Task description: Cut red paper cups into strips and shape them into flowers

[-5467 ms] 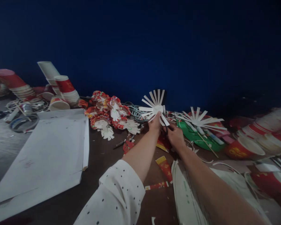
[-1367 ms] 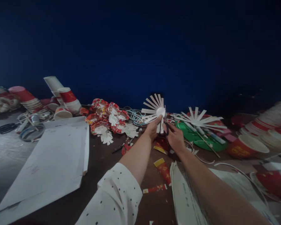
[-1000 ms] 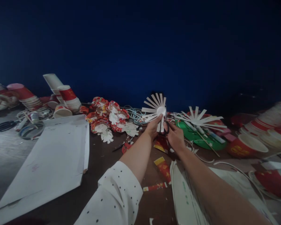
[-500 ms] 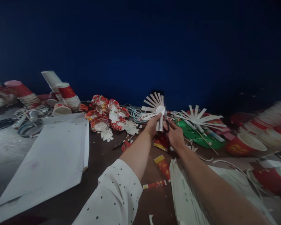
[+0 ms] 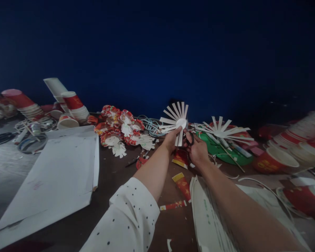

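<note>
Left hand (image 5: pixel 170 141) could get nicked, or the splayed paper cup (image 5: pixel 181 123) ripped, if the scissors (image 5: pixel 191 138) slip. Paper cup sits just above left hand, pinched near its round base; right hand (image 5: pixel 199 152), right of it, grips scissors, blades hard to see.

Fringed paper disc (image 5: pixel 181 123), plain white; scissors (image 5: pixel 191 138), black at the handle. Sleeve (image 5: pixel 131 213), white with scattered dark dots. Round sheet (image 5: pixel 222 158), green. Tapered paper scrap (image 5: pixel 182 183), red with a yellow end. Wide cup (image 5: pixel 265 160), red outside with golden markings, cream within. Flat board (image 5: pixel 55 175), white, bearing faint reddish marks. Paper cut-outs (image 5: pixel 126 126), mixed red, orange and white. Surface (image 5: pixel 110 196), dark brown in the middle. Backdrop (image 5: pixel 157 63), deep blue.
</note>
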Tool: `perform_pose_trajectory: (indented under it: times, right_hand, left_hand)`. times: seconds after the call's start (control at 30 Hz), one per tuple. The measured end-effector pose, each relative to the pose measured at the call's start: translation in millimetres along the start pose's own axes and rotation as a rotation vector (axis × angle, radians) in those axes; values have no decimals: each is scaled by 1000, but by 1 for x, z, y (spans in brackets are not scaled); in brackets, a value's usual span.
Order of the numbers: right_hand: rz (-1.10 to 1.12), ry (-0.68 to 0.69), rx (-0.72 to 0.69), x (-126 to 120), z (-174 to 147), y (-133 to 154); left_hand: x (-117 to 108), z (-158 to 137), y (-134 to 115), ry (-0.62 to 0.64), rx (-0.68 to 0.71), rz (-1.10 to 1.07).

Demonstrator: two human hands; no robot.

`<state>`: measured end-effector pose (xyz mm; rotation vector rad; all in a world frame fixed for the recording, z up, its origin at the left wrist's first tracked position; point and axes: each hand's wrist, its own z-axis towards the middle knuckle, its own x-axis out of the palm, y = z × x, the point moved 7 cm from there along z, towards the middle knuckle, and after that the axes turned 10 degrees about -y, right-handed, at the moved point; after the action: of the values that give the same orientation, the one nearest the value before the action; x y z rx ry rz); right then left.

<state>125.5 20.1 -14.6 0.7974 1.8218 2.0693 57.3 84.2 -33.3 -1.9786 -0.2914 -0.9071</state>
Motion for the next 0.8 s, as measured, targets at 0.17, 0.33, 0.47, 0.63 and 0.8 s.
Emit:
perform_pose_trajectory:
  times: [0.17, 0.33, 0.47, 0.63, 0.8]
  right_hand:
    - [-54, -31, -25, 1, -2, 4]
    - [-36, -32, -20, 0, -2, 4]
    - [-30, -42, -3, -3, 0, 1]
    - [-53, -64, -28, -4, 0, 1]
    - [-346, -57, -216, -11, 9, 14]
  left_hand:
    - [-1, -2, 0, 5, 2, 24]
    - [-5, 0, 0, -36, 10, 38]
    - [-8, 3, 1, -72, 22, 11]
    - [-13, 9, 1, -144, 26, -39]
    - [-16, 8, -6, -239, 72, -58]
